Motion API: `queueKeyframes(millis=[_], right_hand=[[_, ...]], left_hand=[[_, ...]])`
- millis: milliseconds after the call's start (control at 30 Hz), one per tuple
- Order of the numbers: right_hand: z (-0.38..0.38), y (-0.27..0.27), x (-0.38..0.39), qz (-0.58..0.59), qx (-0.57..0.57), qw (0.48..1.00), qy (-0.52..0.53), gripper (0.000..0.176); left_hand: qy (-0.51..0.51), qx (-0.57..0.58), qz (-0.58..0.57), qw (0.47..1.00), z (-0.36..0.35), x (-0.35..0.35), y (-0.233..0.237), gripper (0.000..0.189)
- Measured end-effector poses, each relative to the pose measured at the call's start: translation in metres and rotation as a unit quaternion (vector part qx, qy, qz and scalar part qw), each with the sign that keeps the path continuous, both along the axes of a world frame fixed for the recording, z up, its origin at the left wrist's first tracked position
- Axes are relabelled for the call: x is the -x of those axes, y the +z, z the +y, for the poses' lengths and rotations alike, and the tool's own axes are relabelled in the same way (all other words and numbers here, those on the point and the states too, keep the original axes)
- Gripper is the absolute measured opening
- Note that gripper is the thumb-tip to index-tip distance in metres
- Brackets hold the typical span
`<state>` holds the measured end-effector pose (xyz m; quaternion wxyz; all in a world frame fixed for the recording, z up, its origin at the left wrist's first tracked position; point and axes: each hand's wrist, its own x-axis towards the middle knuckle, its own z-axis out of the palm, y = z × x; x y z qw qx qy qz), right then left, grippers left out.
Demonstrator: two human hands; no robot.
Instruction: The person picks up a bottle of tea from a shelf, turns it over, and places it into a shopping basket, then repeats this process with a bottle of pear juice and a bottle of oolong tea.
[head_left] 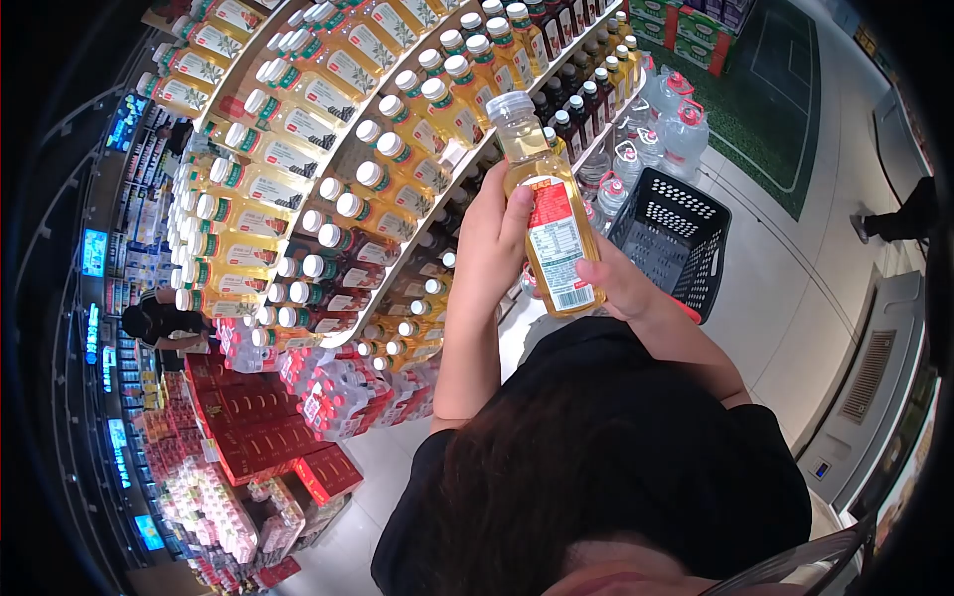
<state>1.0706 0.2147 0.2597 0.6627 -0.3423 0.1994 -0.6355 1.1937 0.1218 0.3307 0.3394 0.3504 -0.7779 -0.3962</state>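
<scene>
A clear plastic bottle of yellow liquid (542,214) is between my hands, tilted, its whitish cap toward the shelves. Its back label has a red upper part, a printed table and a barcode, all facing me. My left hand (494,219) is closed round the bottle's left side near the shoulder, with the thumb over the label's edge. My right hand (618,282) grips the lower right side, thumb on the label near the barcode; its other fingers are mostly hidden behind the bottle. Just beyond the bottle stand shelves of similar bottles (373,176) with white caps.
A black shopping basket (708,281) rests on the floor to the right. Large water jugs (686,131) with red handles stand beyond it. Shrink-wrapped bottle packs (343,397) and red boxes (248,422) are stacked at left. Another person (159,320) is at the far left.
</scene>
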Motion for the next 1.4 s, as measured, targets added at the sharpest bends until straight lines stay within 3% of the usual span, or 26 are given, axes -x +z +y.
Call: queueKeyframes(millis=[367, 467, 567, 600, 667, 700, 833, 900, 933, 967, 1067, 1100, 1200, 1233, 1400], right_hand=[[0.0, -0.002, -0.001, 0.004, -0.009, 1.0, 0.004, 0.066], [-0.002, -0.004, -0.004, 0.089, 0.038, 0.991, -0.095, 0.071], [-0.001, -0.01, -0.003, 0.347, 0.025, 0.9, -0.261, 0.079], [0.001, -0.008, -0.001, 0.399, 0.002, 0.88, -0.259, 0.081], [0.004, 0.006, 0.004, 0.497, -0.044, 0.829, -0.252, 0.085], [0.003, 0.008, 0.005, 0.562, -0.032, 0.779, -0.277, 0.088], [0.007, 0.005, 0.021, 0.573, -0.003, 0.794, -0.204, 0.089], [0.009, 0.0, 0.034, 0.653, 0.086, 0.72, -0.218, 0.087], [0.01, -0.001, 0.039, 0.688, 0.13, 0.678, -0.226, 0.086], [0.014, 0.005, 0.042, 0.69, 0.116, 0.672, -0.24, 0.08], [0.02, 0.005, 0.047, 0.542, -0.002, 0.792, -0.281, 0.077], [0.02, -0.002, 0.049, 0.508, -0.024, 0.807, -0.299, 0.069], [0.025, -0.007, 0.056, 0.582, -0.035, 0.771, -0.257, 0.059], [0.026, -0.012, 0.052, 0.565, -0.017, 0.767, -0.303, 0.047], [0.029, -0.022, 0.056, 0.59, -0.053, 0.734, -0.332, 0.039]], left_hand=[[-0.013, -0.009, 0.012, 1.0, -0.001, -0.002, -0.001, 0.05], [-0.057, -0.036, 0.059, 0.996, -0.002, -0.002, -0.004, 0.05], [-0.122, -0.142, 0.147, 0.971, -0.003, -0.003, -0.018, 0.059], [-0.145, -0.188, 0.18, 0.955, -0.002, -0.002, -0.022, 0.064], [-0.13, -0.158, 0.186, 0.961, 0.003, 0.004, -0.023, 0.071], [-0.119, -0.153, 0.178, 0.965, 0.003, 0.004, -0.028, 0.07], [-0.085, -0.192, 0.187, 0.96, 0.002, 0.005, -0.048, 0.069], [-0.104, -0.203, 0.183, 0.956, 0.003, 0.004, -0.051, 0.068], [-0.096, -0.146, 0.105, 0.979, 0.0, 0.002, -0.065, 0.065], [-0.08, -0.102, 0.051, 0.99, 0.001, 0.003, -0.074, 0.064], [-0.065, 0.003, -0.067, 0.996, 0.011, 0.01, -0.083, 0.06], [-0.077, 0.018, -0.088, 0.993, 0.012, 0.012, -0.089, 0.059], [-0.133, 0.005, -0.082, 0.988, 0.007, 0.014, -0.122, 0.061], [-0.154, -0.023, -0.082, 0.984, 0.008, 0.016, -0.119, 0.061], [-0.192, 0.017, -0.086, 0.978, 0.005, 0.04, -0.146, 0.065]])
